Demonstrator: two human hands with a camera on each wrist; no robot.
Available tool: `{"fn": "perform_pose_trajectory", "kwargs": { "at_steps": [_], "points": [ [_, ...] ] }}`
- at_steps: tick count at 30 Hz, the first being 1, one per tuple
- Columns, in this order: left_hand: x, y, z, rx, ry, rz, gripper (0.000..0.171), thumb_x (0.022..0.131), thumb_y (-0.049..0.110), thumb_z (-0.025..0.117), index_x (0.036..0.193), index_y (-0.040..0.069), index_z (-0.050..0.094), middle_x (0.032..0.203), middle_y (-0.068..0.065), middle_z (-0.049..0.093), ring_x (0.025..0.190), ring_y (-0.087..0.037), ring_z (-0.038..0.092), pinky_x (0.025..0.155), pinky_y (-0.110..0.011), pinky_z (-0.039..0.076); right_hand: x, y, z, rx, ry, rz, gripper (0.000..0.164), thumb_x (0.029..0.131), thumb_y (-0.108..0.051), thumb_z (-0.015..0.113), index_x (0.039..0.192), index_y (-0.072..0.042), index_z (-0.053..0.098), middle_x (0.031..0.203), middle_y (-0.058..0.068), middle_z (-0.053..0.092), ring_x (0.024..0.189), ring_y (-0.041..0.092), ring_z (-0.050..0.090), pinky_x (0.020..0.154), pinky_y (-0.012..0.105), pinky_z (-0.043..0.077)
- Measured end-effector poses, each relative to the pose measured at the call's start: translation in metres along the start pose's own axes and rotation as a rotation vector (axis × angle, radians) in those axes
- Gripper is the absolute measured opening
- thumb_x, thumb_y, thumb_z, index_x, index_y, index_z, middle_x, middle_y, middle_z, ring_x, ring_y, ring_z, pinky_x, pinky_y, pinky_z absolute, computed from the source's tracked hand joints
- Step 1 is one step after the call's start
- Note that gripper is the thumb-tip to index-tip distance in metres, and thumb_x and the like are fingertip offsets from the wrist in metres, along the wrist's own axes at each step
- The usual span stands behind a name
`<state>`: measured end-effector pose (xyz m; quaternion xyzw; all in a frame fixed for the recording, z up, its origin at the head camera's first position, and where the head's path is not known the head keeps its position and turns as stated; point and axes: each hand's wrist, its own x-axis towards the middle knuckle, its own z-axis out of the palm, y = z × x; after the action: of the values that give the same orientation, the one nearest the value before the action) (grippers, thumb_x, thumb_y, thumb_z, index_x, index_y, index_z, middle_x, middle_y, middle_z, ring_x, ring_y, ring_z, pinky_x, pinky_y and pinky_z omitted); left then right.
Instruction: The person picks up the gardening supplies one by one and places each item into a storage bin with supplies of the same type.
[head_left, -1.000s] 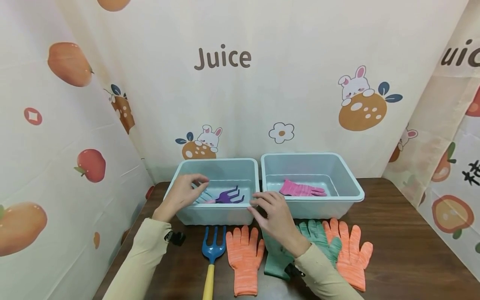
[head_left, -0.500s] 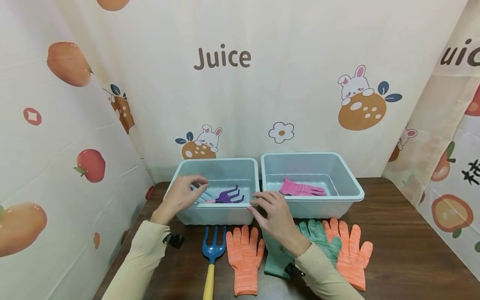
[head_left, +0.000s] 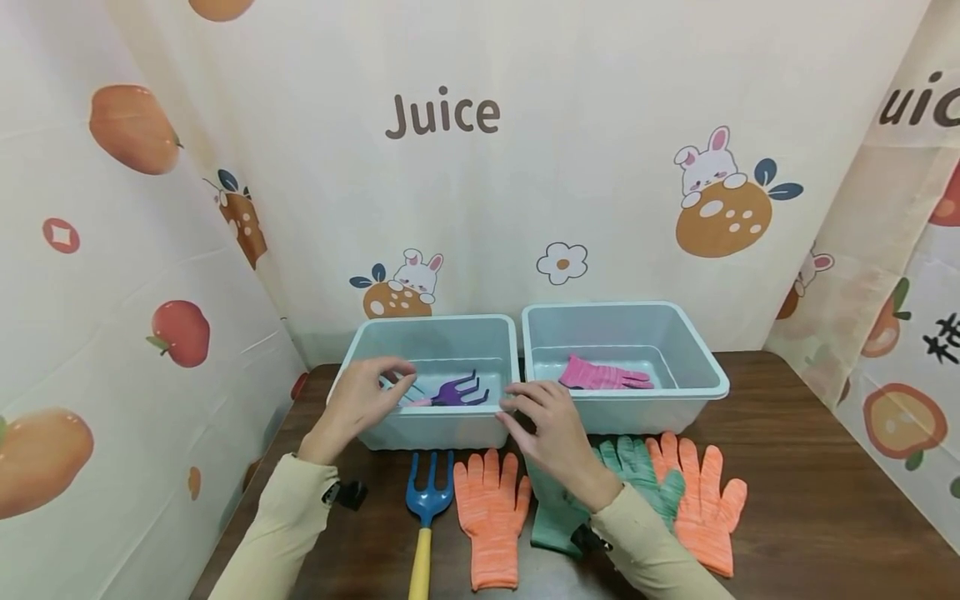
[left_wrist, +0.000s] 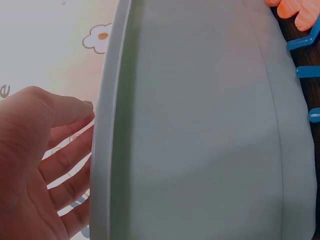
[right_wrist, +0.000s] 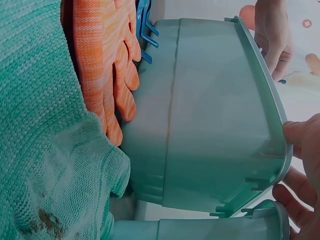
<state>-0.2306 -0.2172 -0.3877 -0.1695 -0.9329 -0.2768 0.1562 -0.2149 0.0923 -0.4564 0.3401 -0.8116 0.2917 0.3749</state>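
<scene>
My left hand (head_left: pixel 367 396) hovers over the left side of the left light-blue bin (head_left: pixel 435 429), fingers loosely curved with nothing visible between them. Inside that bin lie a purple hand rake (head_left: pixel 455 392) with a pink handle and a light-blue item, mostly hidden behind the left hand. My right hand (head_left: pixel 547 425) is at that bin's front right corner, its thumb by the rim (right_wrist: pixel 286 142) and its fingers loosely bent. In the right wrist view the thumb appears to touch the rim. A pink glove (head_left: pixel 603 375) lies in the right bin (head_left: pixel 630 412).
In front of the bins lie a blue garden fork (head_left: pixel 429 500) with a yellow handle and an orange glove (head_left: pixel 491 517). A green glove (head_left: pixel 555 521), partly under the right forearm, and another orange glove (head_left: pixel 705 500) lie on the brown table (head_left: pixel 810 483). A printed curtain (head_left: pixel 480 208) stands behind.
My left hand has shifted slightly down and left, covering more of the light-blue item. The right hand keeps its place at the bin corner. The head view has tilted a little.
</scene>
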Motion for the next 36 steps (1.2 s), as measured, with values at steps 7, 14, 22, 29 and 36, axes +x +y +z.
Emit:
{"fn": "perform_pose_trajectory", "kwargs": {
  "at_steps": [7, 14, 22, 29, 36],
  "points": [
    [-0.006, 0.001, 0.003, -0.022, 0.014, 0.002, 0.016, 0.099, 0.019, 0.076, 0.111, 0.011, 0.082, 0.107, -0.005, 0.082, 0.09, -0.019, 0.072, 0.08, -0.044, 0.061, -0.001, 0.001, 0.0, 0.007, -0.018, 0.018, 0.016, 0.086, -0.018, 0.089, 0.1, -0.012, 0.082, 0.115, 0.008, 0.078, 0.107, 0.03, 0.067, 0.097, 0.05, 0.052],
    [-0.01, 0.006, 0.003, -0.043, 0.039, 0.013, 0.015, 0.098, 0.016, 0.078, 0.11, 0.01, 0.082, 0.106, -0.006, 0.082, 0.091, -0.021, 0.072, 0.081, -0.046, 0.062, 0.0, 0.001, 0.001, 0.015, -0.011, 0.022, 0.016, 0.086, -0.017, 0.089, 0.1, -0.011, 0.082, 0.115, 0.009, 0.078, 0.107, 0.03, 0.067, 0.097, 0.051, 0.051],
    [-0.017, 0.011, 0.004, -0.058, 0.078, 0.033, 0.014, 0.096, 0.016, 0.08, 0.108, 0.01, 0.083, 0.104, -0.004, 0.082, 0.088, -0.018, 0.071, 0.079, -0.043, 0.062, 0.0, -0.001, 0.0, 0.013, -0.011, 0.02, 0.017, 0.085, -0.016, 0.09, 0.099, -0.011, 0.082, 0.114, 0.01, 0.078, 0.107, 0.031, 0.068, 0.096, 0.052, 0.052],
    [-0.025, 0.016, 0.005, -0.073, 0.086, 0.047, 0.013, 0.097, 0.014, 0.078, 0.108, 0.011, 0.082, 0.101, -0.002, 0.081, 0.086, -0.014, 0.07, 0.078, -0.039, 0.063, 0.0, 0.0, 0.0, 0.011, -0.014, 0.024, 0.017, 0.086, -0.017, 0.089, 0.1, -0.011, 0.082, 0.115, 0.01, 0.078, 0.107, 0.03, 0.067, 0.096, 0.051, 0.052],
    [-0.033, 0.02, 0.007, -0.102, 0.087, 0.065, 0.012, 0.096, 0.016, 0.081, 0.107, 0.013, 0.082, 0.097, 0.001, 0.081, 0.084, -0.011, 0.069, 0.075, -0.036, 0.063, 0.0, -0.002, -0.001, 0.005, -0.017, 0.02, 0.016, 0.086, -0.017, 0.089, 0.1, -0.012, 0.082, 0.114, 0.009, 0.078, 0.107, 0.03, 0.067, 0.097, 0.051, 0.052]
  ]
}}
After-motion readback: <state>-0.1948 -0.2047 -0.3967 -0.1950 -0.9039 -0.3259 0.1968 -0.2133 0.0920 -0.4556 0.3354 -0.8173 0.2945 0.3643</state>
